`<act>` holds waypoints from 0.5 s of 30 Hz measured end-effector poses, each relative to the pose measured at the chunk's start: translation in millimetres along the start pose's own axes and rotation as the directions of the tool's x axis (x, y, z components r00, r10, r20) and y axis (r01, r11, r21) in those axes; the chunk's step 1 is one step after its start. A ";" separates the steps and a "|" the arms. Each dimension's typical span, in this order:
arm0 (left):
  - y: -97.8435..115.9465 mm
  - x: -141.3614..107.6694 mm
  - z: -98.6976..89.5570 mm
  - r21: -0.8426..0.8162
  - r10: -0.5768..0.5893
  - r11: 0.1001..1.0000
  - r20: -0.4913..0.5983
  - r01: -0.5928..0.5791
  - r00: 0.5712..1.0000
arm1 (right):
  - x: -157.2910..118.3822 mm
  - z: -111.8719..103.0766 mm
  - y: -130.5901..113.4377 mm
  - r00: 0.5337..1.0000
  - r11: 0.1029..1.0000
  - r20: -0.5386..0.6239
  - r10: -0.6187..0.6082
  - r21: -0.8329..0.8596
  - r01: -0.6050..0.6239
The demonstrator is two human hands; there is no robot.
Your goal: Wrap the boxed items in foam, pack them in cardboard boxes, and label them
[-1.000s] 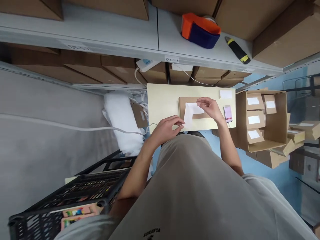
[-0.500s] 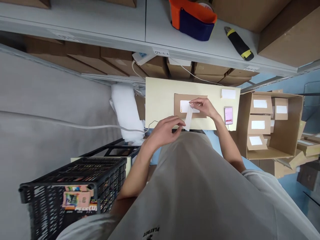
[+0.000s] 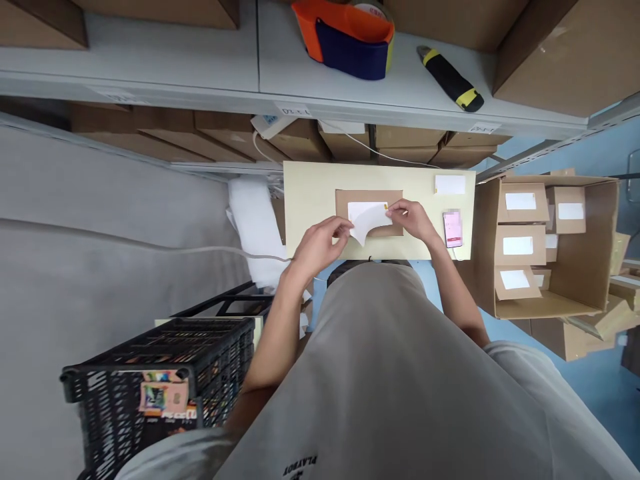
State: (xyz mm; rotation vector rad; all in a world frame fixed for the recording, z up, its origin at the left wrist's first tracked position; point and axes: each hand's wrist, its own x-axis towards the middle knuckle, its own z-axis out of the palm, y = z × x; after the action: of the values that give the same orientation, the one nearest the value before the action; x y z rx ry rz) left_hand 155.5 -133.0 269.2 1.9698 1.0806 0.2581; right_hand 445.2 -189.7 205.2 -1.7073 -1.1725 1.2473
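Observation:
A flat brown cardboard box (image 3: 343, 199) lies on the pale yellow tabletop (image 3: 310, 190). A white label (image 3: 357, 207) with a small yellow mark shows on its upper face. Over its lower part bends a curled white paper sheet (image 3: 370, 221), perhaps part of the label; I cannot tell where one ends. My left hand (image 3: 320, 247) pinches the sheet's left corner. At the right end, my right hand (image 3: 411, 219) has thumb and fingers closed on the sheet's edge, beside the yellow mark.
A phone (image 3: 453, 229) and a white paper stack (image 3: 450, 185) lie right on the table. Further right, a large carton (image 3: 575, 267) holds several labelled boxes. A tape dispenser (image 3: 353, 50) and cutter (image 3: 453, 79) rest on the shelf. A black crate (image 3: 215, 373) stands lower left.
The narrow white strip between my hands has been spread out wider and bent over the box. My left hand has moved up and left, onto the sheet's left corner. The view has shifted slightly.

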 end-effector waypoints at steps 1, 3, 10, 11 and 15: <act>-9.5 6.1 5.6 0.010 -0.058 0.998 -0.023 0.059 0.998 | -3.1 -2.3 1.2 0.999 0.999 -0.038 -0.002 -0.032 0.001; -28.6 17.6 19.7 -0.021 -0.169 0.986 -0.085 0.168 0.982 | -10.0 -4.4 1.4 0.995 0.996 -0.095 -0.018 -0.084 0.010; -65.7 31.8 67.4 -0.372 -0.354 0.887 -0.166 0.274 0.920 | -44.1 8.9 -19.3 0.993 0.995 -0.099 -0.057 -0.091 0.048; -67.9 31.2 70.8 -0.438 -0.357 0.861 -0.160 0.258 0.920 | -49.4 11.2 -23.9 0.995 0.995 -0.082 -0.065 -0.078 0.058; -74.0 27.6 77.3 -0.604 -0.348 0.769 -0.122 0.209 0.929 | -66.7 16.9 -40.6 0.995 0.995 -0.026 -0.093 -0.031 0.092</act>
State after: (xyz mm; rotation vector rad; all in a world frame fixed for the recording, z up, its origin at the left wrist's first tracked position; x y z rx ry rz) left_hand 169.4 -137.3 159.6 1.2253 1.2456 0.5889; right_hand 410.3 -238.3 258.2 -1.6668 -1.2447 1.1527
